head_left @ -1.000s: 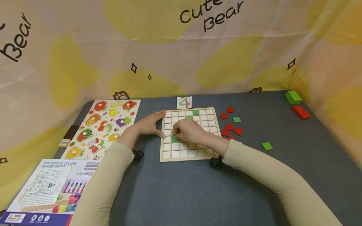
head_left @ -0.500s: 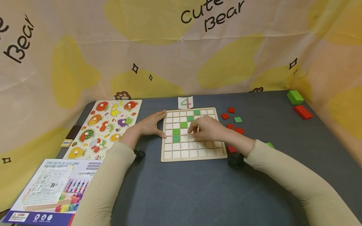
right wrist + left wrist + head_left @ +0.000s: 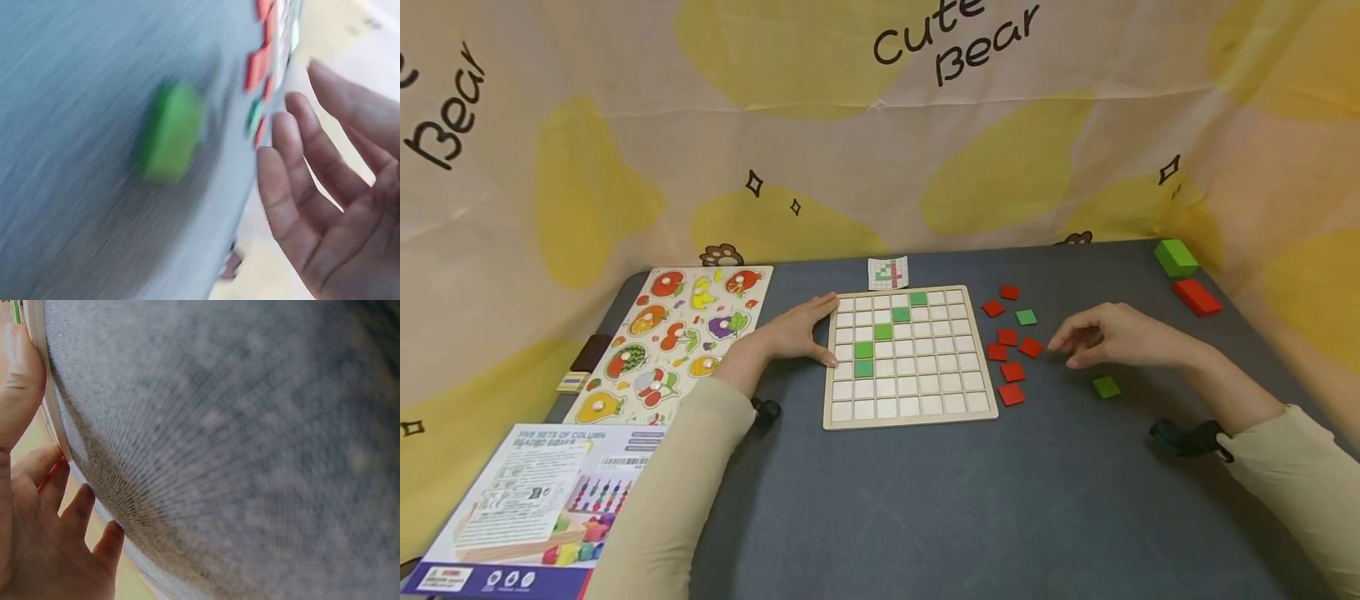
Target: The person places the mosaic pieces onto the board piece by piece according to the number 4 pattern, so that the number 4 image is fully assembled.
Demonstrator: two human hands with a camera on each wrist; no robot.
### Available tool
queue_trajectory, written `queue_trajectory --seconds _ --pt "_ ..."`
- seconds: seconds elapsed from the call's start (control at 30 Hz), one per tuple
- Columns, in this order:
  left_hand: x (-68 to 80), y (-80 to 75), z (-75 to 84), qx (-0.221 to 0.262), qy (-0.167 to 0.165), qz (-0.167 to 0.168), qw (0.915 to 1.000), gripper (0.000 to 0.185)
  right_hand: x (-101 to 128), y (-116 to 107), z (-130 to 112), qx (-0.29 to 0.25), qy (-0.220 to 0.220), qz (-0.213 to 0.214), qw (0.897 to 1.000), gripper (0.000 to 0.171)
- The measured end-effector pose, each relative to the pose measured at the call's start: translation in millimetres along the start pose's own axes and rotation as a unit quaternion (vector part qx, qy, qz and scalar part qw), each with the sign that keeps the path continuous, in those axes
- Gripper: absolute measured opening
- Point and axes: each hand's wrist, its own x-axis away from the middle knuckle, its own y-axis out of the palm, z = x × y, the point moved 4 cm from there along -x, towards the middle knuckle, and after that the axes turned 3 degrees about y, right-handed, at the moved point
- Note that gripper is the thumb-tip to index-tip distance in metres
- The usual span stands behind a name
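A grey table carries a wooden grid board with five green tiles set in it. The left hand rests flat against the board's left edge, fingers straight. The right hand hovers empty, fingers loosely spread, beside the red tiles and near a loose green tile.

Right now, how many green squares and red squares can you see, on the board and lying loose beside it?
Green squares on the board: 5
Loose green squares: 2
Loose red squares: 7
Total: 14
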Motion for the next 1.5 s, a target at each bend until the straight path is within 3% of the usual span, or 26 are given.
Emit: queue_trajectory --seconds 0.17,0.3,0.47,0.67,0.9,1.27,1.5 --pt "0.1 1.9 -0.1 0.000 0.003 0.000 1.0000 0.111 13.1 -0.2 32.1 0.005 0.026 -0.049 0.998 0.030" --pt "-1.5 3.0 -0.2 -0.001 0.005 -0.003 1.0000 0.111 20.4 0.8 48.1 0.016 0.020 -0.051 0.998 0.036" --pt "-2.7 3.8 -2.0 -0.002 0.004 -0.003 1.0000 0.111 20.1 1.3 53.2 0.027 -0.007 -0.040 0.999 0.030" --pt "-2.9 3.8 -5.6 -0.001 0.003 -0.002 1.0000 0.112 11.2 -1.5 45.5 0.031 0.013 -0.034 0.999 0.026" --pt "-1.1 1.6 -6.1 -0.005 0.002 -0.001 1.0000 0.111 -19.7 3.8 8.6 0.014 0.022 -0.007 1.000 0.020" --pt "0.6 0.3 -0.3 -0.002 0.001 -0.006 1.0000 0.111 -102.5 41.5 -81.2 -0.009 -0.074 0.042 0.996 0.014" --pt "-0.9 0.9 -0.3 -0.006 0.002 -0.007 1.0000 0.110 -141.6 68.7 -124.7 -0.031 -0.114 0.013 0.993 0.008"
